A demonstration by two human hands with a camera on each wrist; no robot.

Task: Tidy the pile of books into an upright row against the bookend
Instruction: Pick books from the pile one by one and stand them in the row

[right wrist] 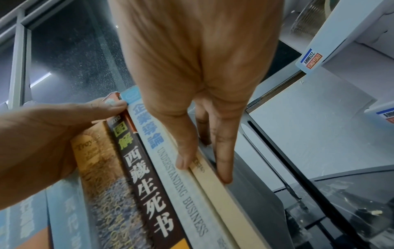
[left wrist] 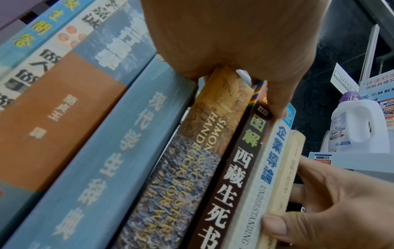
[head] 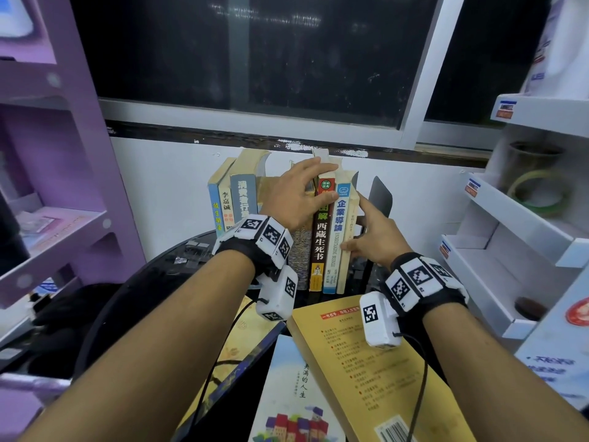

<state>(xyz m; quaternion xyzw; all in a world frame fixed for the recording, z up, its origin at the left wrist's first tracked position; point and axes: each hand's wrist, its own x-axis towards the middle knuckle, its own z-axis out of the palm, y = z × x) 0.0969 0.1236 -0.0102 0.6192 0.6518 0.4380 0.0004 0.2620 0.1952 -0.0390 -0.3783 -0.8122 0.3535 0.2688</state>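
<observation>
Nearest cam: yellow paperback w/ barcode (head: 366, 371), lying flat, back cover up, on dark round table (head: 153, 282); to its left, pale-blue illustrated book (head: 287, 393) & navy-edged patterned book (head: 236, 352), also flat.

Far side of table, vs white wall: upright row of books (head: 280, 218), spines facing cam. L to R: blue, cream & grey-blue spines leaning left; mottled gold-grey spine (left wrist: 192, 160); dark-brown spine w/ white Chinese characters (head: 318, 240); white "Understanding Business" spine (head: 339, 231); thin cream paperback (head: 345, 250) at right end.

Black metal bookend (head: 379, 196): just right of row, gap between it & thin cream paperback.

Left hand (head: 296, 193): draped over tops of middle books, fingers curled over top edge, thumb on dark-brown spine.

Right hand (head: 369, 231): pinches thin cream paperback, thumb on spine side, fingers along far cover.

Surrounds: purple shelf unit (head: 63, 154) left; white display shelves (head: 526, 218) right; dark window (head: 255, 52) above.
</observation>
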